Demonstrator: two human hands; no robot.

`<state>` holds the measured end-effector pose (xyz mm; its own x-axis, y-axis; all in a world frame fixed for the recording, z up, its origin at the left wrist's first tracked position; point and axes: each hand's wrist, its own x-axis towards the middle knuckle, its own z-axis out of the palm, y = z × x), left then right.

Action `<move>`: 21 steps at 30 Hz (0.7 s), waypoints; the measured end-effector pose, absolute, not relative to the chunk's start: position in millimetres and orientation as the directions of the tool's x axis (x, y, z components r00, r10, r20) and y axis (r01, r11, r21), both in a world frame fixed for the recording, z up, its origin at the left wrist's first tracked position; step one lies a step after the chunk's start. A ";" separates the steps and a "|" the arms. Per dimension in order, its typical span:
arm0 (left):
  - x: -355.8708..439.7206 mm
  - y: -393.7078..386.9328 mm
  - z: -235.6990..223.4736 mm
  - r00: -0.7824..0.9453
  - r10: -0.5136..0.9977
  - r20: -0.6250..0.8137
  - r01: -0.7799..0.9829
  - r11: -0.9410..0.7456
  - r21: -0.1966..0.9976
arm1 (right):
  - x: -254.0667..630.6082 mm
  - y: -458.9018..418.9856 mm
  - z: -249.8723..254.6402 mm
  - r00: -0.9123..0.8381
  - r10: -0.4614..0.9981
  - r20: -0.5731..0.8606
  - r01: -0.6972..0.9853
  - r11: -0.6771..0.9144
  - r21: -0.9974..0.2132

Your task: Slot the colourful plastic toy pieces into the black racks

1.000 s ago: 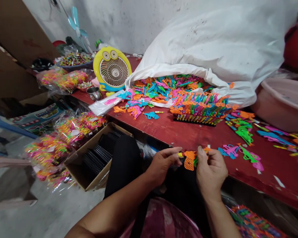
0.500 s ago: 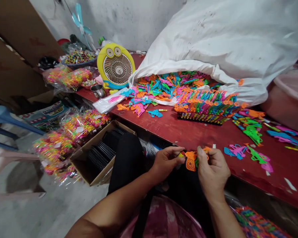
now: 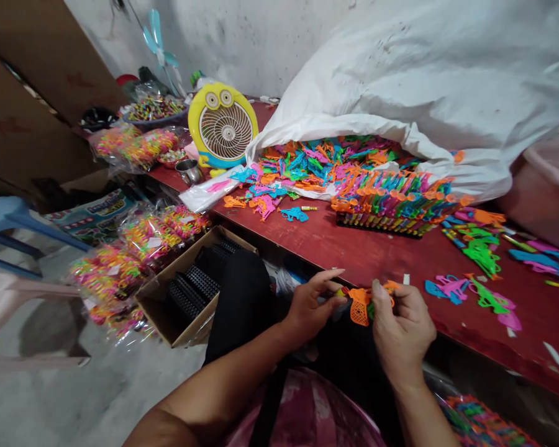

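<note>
Both hands meet at the near edge of the red table (image 3: 382,254). My right hand (image 3: 403,329) is closed on a small orange plastic toy gun (image 3: 359,304) with a meshed grip; a green piece shows behind it. My left hand (image 3: 313,304) pinches a small yellow-and-red dart (image 3: 341,291) at the toy's left end, its index finger stretched out above. Loose pink, blue and green toy guns (image 3: 470,295) lie on the table just right of my hands.
A big white sack (image 3: 400,81) spills coloured toy guns beside a black rack (image 3: 386,208) of them. A yellow desk fan (image 3: 222,127) stands at the back left. A cardboard box (image 3: 193,285) of black trays and bags of packed toys (image 3: 121,261) sit at the left; a pink basin (image 3: 545,186) is at the right.
The view has shifted a little, moving everything slightly right. My hands stay together on the orange toy; my left index finger has lifted and straightened.
</note>
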<state>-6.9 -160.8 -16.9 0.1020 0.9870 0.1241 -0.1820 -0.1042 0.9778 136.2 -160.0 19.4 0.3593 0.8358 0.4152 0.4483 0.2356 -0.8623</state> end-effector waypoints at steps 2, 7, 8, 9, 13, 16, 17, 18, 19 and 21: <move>-7.6 -161.2 -16.8 0.101 0.980 0.170 -0.143 -0.155 0.978 | 136.4 -160.4 17.2 0.362 0.827 0.429 0.467 0.238 -0.852; -8.3 -162.3 -15.0 0.096 0.966 0.240 -0.088 -0.232 0.969 | 136.4 -160.9 9.4 0.393 0.812 0.431 0.416 0.260 -0.871; -8.4 -162.4 -14.9 0.098 0.963 0.250 -0.075 -0.243 0.967 | 136.2 -160.9 8.4 0.399 0.808 0.433 0.414 0.263 -0.871; -8.5 -162.4 -15.0 0.099 0.961 0.259 -0.064 -0.253 0.965 | 136.1 -160.9 7.8 0.403 0.804 0.438 0.419 0.263 -0.869; -9.0 -162.0 -15.3 0.110 0.949 0.294 -0.007 -0.296 0.955 | 136.0 -161.4 10.1 0.386 0.801 0.458 0.467 0.258 -0.846; -9.5 -163.5 -12.8 0.138 0.932 0.335 0.092 -0.349 0.933 | 135.2 -162.7 16.0 0.371 0.791 0.486 0.525 0.253 -0.813; -9.6 -164.6 -11.9 0.145 0.927 0.346 0.139 -0.365 0.921 | 134.5 -163.1 18.2 0.368 0.786 0.496 0.546 0.249 -0.800; -9.7 -165.7 -11.6 0.152 0.923 0.354 0.189 -0.379 0.906 | 133.6 -163.1 20.2 0.364 0.783 0.505 0.569 0.242 -0.786; -9.7 -166.7 -12.1 0.159 0.919 0.361 0.239 -0.391 0.889 | 132.5 -162.8 21.7 0.359 0.780 0.512 0.593 0.233 -0.771; -9.1 -167.3 -16.3 0.174 0.904 0.390 0.319 -0.427 0.846 | 131.1 -161.0 22.7 0.346 0.771 0.535 0.647 0.216 -0.731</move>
<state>-9.1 -167.3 -16.3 0.1737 0.9041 0.3904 0.3187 -0.4267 0.8464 131.1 -161.0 22.7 0.3462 0.7708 0.5348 0.6472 0.2165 -0.7309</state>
